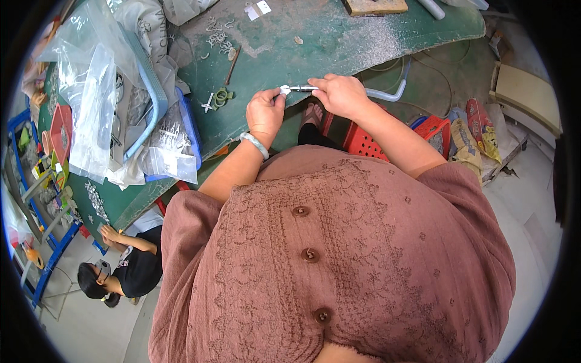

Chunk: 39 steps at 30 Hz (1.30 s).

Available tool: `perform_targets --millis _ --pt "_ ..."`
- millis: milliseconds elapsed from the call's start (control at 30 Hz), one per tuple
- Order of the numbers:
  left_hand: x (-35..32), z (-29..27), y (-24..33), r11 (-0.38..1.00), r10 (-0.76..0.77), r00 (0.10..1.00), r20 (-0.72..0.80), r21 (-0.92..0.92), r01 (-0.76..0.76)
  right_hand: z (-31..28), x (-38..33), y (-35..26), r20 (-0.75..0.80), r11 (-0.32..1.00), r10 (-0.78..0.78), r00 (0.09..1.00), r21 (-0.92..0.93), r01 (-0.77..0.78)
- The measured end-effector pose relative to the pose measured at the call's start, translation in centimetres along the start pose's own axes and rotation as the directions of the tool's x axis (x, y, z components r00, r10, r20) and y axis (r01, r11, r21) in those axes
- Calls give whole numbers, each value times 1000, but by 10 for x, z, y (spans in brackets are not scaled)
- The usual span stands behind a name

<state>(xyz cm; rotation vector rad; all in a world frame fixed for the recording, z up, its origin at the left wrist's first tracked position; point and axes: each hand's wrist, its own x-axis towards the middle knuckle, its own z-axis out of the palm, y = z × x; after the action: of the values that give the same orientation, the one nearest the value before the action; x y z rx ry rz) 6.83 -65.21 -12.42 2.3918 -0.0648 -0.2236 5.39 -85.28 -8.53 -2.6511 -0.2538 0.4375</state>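
Observation:
My left hand (265, 110) and my right hand (340, 94) meet at the near edge of a green worktable (315, 42). Between them they hold a small silvery metal piece (298, 89): the left fingers pinch its rounded end, the right fingers grip its thin shaft. A pale bangle (255, 144) sits on my left wrist. A small green-and-white clamp-like part (218, 98) lies on the table just left of my left hand. My brown buttoned top fills the lower part of the view.
Clear plastic bags (97, 97) and blue trays (158, 97) with small parts pile at the table's left. Metal shavings (369, 39) litter the tabletop. Red crates (363, 140) and a white hose (387, 94) sit under the table. Another person (130, 266) sits at lower left.

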Motion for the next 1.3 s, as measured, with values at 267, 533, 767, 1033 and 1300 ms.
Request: perform_targets --millis 267,533,767,1033,1300 --pt "0 1 0 1000 -12 1000 7 25 12 0 0 1 9 1000 2 1000 0 -2" --pt "0 2 -2 1000 -12 1000 1 24 12 0 1 2 23 1000 -9 1000 -4 9" --pt "0 0 1 1000 -9 1000 2 28 9 2 1 3 16 1000 1 1000 -6 -1" --pt "0 2 -1 1000 -11 1000 1 26 11 0 1 2 15 1000 -4 1000 -2 5" --pt "-1 0 3 999 -8 1000 -3 39 8 2 1 2 6 1000 2 1000 -4 -2"
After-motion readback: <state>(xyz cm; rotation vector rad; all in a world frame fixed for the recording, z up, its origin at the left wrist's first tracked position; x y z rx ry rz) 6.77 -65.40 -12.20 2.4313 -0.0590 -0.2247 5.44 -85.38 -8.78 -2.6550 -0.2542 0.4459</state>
